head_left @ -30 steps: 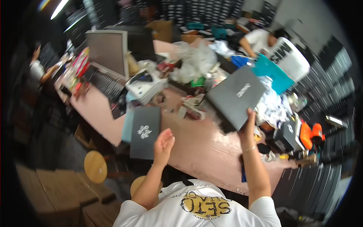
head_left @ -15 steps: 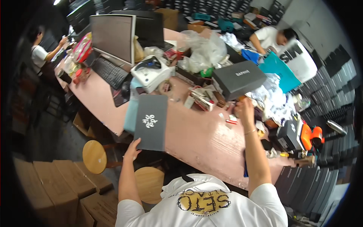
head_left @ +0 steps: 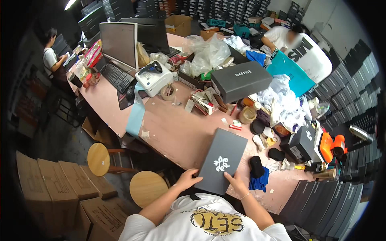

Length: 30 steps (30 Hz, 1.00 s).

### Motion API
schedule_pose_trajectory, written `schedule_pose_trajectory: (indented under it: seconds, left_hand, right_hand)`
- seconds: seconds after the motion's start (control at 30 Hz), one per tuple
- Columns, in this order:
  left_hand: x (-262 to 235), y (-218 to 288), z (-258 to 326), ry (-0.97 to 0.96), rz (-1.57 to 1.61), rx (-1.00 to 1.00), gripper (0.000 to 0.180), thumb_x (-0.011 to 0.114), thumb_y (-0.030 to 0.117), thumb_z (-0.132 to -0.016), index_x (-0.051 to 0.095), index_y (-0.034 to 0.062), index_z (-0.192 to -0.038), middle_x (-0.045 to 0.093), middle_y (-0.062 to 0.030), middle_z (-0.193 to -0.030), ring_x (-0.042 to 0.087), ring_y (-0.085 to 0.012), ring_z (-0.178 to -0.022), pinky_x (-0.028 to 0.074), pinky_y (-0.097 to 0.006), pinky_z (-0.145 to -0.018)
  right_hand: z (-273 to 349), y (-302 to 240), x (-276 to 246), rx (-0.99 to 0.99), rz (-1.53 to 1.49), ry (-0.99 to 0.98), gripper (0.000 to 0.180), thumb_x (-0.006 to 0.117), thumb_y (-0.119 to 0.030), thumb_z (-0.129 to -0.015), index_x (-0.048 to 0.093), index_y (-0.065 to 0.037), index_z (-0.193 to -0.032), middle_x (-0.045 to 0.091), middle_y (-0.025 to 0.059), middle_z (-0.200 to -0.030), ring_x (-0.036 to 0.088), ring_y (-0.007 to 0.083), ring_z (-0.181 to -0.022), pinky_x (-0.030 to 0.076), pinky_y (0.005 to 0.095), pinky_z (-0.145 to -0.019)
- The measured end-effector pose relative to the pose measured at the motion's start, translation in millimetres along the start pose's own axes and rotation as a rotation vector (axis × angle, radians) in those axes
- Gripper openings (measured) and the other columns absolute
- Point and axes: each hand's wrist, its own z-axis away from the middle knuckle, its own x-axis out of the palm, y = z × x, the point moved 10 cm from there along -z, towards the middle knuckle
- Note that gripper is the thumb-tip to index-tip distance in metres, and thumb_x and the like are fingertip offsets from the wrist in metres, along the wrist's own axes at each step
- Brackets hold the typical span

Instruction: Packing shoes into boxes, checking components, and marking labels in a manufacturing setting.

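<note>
A dark grey shoebox (head_left: pixel 224 150) with white lettering on its lid lies tilted across the table's near edge, close in front of my body. My left hand (head_left: pixel 188 179) grips its left side near the lower corner, with the thumb along the edge. At the lower right, my right hand (head_left: pixel 236 182) holds the box with its thumb on the lid; the other fingers are hidden beneath. Just right of the box lie a black rounded object (head_left: pixel 256 166) and a blue cloth (head_left: pixel 259 180).
On the pink table (head_left: pixel 173 128) stand a white label printer (head_left: pixel 153 82), a monitor (head_left: pixel 118 44), a keyboard (head_left: pixel 116 76) and another dark shoebox (head_left: pixel 241 80). Crumpled white paper (head_left: pixel 283 100) is heaped at right. Wooden stools (head_left: pixel 148 188) and cartons (head_left: pixel 60 180) are left. Two people work beyond.
The shoebox has moved right and nearer to my body, uncovering a light blue strip. My right hand has come back from the table's far clutter and now holds the box too.
</note>
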Motion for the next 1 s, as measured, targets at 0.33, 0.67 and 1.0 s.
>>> schedule_pose_trajectory:
  seconds: [0.33,0.67,1.0]
  left_hand:
    - [26.2,72.5,-56.1,-0.057,0.697,-0.265,0.047,0.073,0.029,-0.082,0.058,-0.0008,-0.115,0.063,-0.0076,-0.105,0.057,-0.0145,-0.100,0.045,-0.030,-0.087]
    - [-148.6,18.2,-84.8,0.123,-0.031,-0.043,0.062,0.063,0.034,-0.089,0.040,0.0017,-0.136,0.050,-0.0198,-0.130,0.049,-0.0339,-0.119,0.038,-0.042,-0.102]
    - [67.5,126.5,-56.9,-0.304,-0.623,0.710,0.048,0.064,0.028,-0.084,0.054,0.0053,-0.125,0.049,-0.0131,-0.133,0.036,-0.0308,-0.132,0.023,-0.056,-0.109]
  right_hand:
    - [40.4,-21.6,-69.5,0.039,-0.709,0.025,0.043,0.056,-0.034,-0.094,0.055,0.000,-0.121,0.062,0.0079,-0.114,0.059,0.0173,-0.103,0.046,0.0326,-0.093]
    - [57.1,-117.5,30.5,-0.563,0.784,0.415,0.086,0.081,-0.027,-0.068,0.037,-0.003,-0.138,0.047,0.0247,-0.130,0.049,0.0407,-0.116,0.041,0.0459,-0.096]
    - [97.8,43.5,-121.2,-0.164,-0.371,1.048,0.013,0.055,-0.014,-0.091,0.056,-0.004,-0.099,0.056,0.0002,-0.080,0.053,0.0093,-0.069,0.043,0.0225,-0.059]
